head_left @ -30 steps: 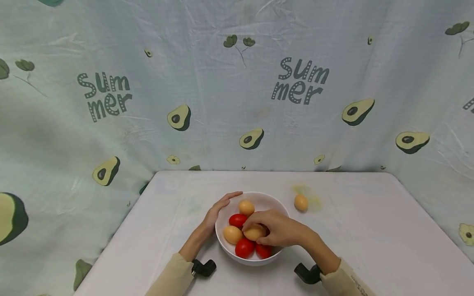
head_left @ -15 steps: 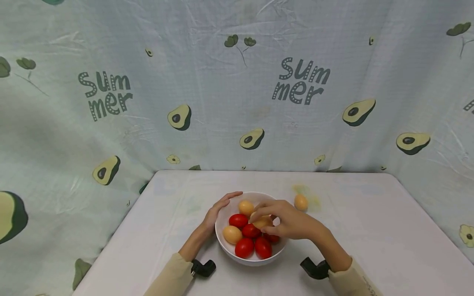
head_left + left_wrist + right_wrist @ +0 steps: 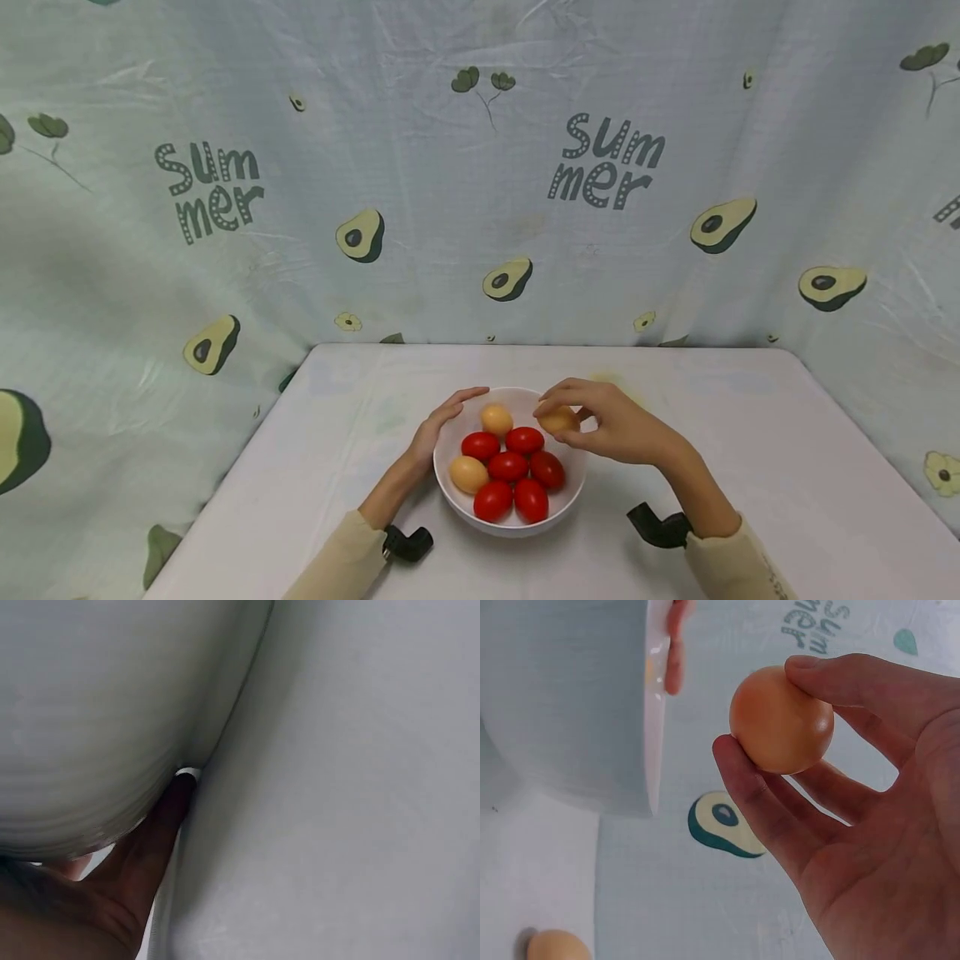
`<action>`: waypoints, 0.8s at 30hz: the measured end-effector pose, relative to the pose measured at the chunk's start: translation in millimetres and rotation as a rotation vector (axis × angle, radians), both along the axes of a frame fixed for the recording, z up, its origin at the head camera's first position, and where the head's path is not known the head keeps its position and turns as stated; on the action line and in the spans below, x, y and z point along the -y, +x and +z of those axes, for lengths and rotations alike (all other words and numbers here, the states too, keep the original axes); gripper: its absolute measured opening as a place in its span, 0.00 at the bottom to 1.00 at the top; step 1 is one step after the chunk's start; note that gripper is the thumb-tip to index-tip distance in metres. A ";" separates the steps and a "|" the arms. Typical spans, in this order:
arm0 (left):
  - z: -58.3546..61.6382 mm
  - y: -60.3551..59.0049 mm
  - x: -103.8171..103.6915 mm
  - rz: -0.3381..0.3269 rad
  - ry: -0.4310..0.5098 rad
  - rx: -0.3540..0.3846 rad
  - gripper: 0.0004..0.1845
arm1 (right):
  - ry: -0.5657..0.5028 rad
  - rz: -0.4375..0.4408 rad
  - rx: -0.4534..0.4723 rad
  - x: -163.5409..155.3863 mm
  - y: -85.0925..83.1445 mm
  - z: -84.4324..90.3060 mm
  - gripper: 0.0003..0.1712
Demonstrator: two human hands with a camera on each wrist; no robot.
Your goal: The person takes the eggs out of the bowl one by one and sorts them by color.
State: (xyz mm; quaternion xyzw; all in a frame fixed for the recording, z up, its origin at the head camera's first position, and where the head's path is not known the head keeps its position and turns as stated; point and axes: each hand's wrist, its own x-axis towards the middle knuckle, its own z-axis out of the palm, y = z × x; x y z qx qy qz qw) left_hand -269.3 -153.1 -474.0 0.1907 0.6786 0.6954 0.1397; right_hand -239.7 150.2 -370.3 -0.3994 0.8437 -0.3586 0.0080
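My right hand (image 3: 618, 425) pinches a brown egg (image 3: 776, 720) between thumb and fingertips, over the bowl's far right rim in the head view. My left hand (image 3: 437, 425) rests along the left side of the white bowl (image 3: 522, 531), fingers stretched out along its outer wall. Two lighter brown eggs lie inside, one at the back (image 3: 497, 419) and another at the left (image 3: 468, 474). Around them are several glossy red oval things (image 3: 507, 467) about as big as the eggs. In the left wrist view, the left hand (image 3: 112, 900) touches the bowl's underside (image 3: 90, 712).
Another brown egg (image 3: 559, 946) sits on the white table (image 3: 720, 433) outside the bowl, hidden behind my right hand in the head view. Behind the table hangs a curtain (image 3: 435, 167) printed with avocados.
My right hand has lifted the egg from among the red things and carried it right and away toward the bowl's far right rim. The left hand stays at the bowl's side.
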 end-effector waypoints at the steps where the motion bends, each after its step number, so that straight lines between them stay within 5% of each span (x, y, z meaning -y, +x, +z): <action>1: 0.8 -0.5 -0.4 -0.005 0.001 -0.009 0.30 | 0.002 -0.012 -0.002 -2.3 -0.6 0.8 0.19; 10: 1.4 -6.9 -4.2 -0.022 0.006 -0.036 0.30 | -0.012 -0.105 -0.021 -23.3 -1.8 6.8 0.18; 24: 2.2 -0.5 -1.9 0.017 0.003 -0.010 0.30 | -0.086 -0.159 0.014 -48.8 -13.3 8.1 0.27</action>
